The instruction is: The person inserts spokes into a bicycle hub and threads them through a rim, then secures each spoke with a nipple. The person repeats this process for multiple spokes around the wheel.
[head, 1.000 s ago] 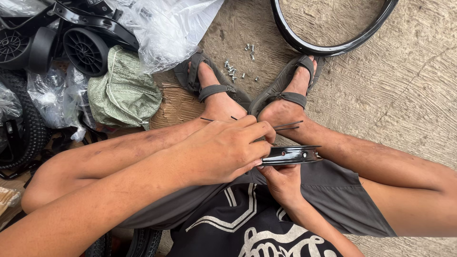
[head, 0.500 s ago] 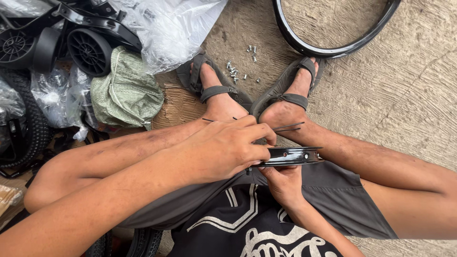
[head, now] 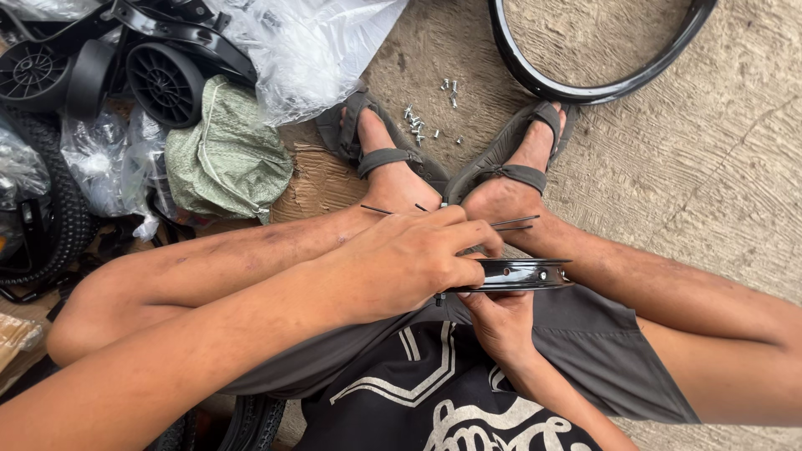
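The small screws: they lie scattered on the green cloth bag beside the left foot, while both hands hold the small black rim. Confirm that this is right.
Not quite. The small screws lie scattered on the bare concrete floor between the sandalled feet, not on the green cloth bag, as the head view shows. The rest stands: the left hand and the right hand both hold the small black rim.

small rim (head: 522, 274): seen edge-on, left part hidden behind left hand (head: 409, 259); what the fingers grip there can't be told
right hand (head: 501, 321): under the small rim, fingertips hidden
spokes (head: 510, 223): middle lengths covered by left hand, count unclear
large rim (head: 585, 83): upper arc cut off by top edge
screws (head: 418, 125): too small to tell type
tyre (head: 50, 217): cut off by left edge, partly under plastic bags (head: 109, 159)
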